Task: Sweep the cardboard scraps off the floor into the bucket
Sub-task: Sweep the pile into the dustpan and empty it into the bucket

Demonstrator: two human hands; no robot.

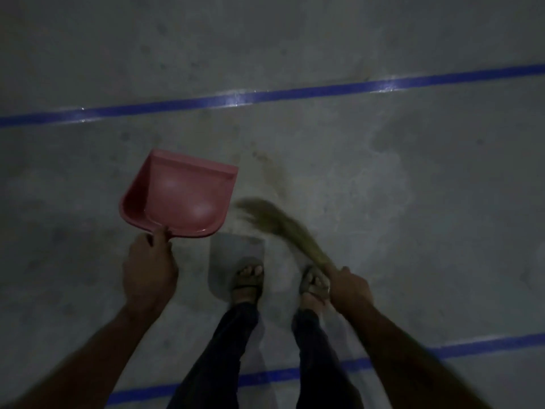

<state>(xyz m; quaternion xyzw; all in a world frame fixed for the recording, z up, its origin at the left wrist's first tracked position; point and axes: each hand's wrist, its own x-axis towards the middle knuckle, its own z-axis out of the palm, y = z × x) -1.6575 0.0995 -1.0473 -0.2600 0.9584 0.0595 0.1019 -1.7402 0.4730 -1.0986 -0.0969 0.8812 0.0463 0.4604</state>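
I am holding a pink dustpan by its handle with my left hand, fingers curled tight round it, and the pan is showing nothing inside it that I can make out, while my right hand is gripping a straw broom whose blurred bristles are sweeping just ahead of my 2 sandalled feet. I am standing on a dim grey concrete floor crossed by 2 blue tape lines. I am seeing no cardboard scraps and no bucket in this view.
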